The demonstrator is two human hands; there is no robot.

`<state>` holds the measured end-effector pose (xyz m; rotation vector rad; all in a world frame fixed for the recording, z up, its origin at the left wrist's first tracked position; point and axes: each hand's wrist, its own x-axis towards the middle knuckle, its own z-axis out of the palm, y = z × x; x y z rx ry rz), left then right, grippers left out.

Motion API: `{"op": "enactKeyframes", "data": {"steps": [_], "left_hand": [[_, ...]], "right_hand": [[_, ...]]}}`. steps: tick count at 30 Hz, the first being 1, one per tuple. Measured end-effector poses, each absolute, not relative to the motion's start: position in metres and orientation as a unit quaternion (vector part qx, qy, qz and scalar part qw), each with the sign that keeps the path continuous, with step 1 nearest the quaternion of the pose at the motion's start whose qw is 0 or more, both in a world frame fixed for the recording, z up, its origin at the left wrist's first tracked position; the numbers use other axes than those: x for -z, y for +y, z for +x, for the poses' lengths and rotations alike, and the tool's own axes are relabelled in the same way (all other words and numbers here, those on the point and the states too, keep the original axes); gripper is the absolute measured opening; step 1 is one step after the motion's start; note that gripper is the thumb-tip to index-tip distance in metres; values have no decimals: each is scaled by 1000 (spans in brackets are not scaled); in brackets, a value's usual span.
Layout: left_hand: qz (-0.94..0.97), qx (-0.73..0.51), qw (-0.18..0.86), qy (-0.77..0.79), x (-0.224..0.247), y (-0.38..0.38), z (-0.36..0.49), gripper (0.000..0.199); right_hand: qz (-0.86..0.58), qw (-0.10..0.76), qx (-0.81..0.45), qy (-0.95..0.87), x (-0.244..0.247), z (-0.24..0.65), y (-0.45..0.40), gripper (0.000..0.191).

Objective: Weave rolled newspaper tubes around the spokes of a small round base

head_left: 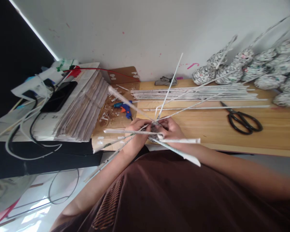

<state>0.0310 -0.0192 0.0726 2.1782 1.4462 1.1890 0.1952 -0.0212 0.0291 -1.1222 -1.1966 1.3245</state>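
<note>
Between my two hands, at the table's near edge, is a small woven piece of rolled paper tubes (155, 128), with several long tubes sticking out on all sides. My left hand (139, 128) is closed on its left side, the fingers curled over the woven middle. On the right side, my right hand (170, 130) grips the piece too, thumb and fingers bent around it. One white tube (170, 85) rises from the centre toward the wall, and another tube (181, 140) points right over my right wrist. The underside of the piece is hidden by my hands.
Behind my hands lies a row of paper tubes (195, 93). Black scissors (243, 120) rest at right. A blue glue gun (127, 109) lies on cardboard at left, beside a tall paper stack (87, 103) bearing a phone (59, 96). Woven paper balls (268, 67) are piled at back right.
</note>
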Motion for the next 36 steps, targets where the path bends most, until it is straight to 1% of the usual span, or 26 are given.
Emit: {"op": "enactKeyframes", "data": {"steps": [4,8,10,17,21,26,30,33,36], "left_hand": [[763,-396,136,492,-74,-21,28,11],[752,-408,136,500,-72,-22,28,12],[743,-412,138,509,-71,-23,29,11],[741,-413,130,514,-72,-23,32,9],[752,-410,150,494,-75,-24,31,9],[759,-416,166,473,-76,-27,30,8],[751,-417,170,483,-75,-26,32,10],[763,-394,164,485,-74,-24,34,12],[767,-378,160,494,-72,-23,35,12]], "right_hand": [[-436,496,-572,-487,-35,196,-25,25],[-435,503,-533,-523,-40,196,-25,16],[-440,501,-517,-537,-40,196,-25,15],[-437,528,-539,-489,-39,197,-26,20],[-436,520,-555,-481,-39,197,-24,22],[-454,541,-561,-432,-35,195,-21,28],[-460,525,-569,-435,-34,196,-22,24],[-450,535,-562,-442,-34,197,-22,21],[-446,535,-558,-451,-37,196,-23,22]]}}
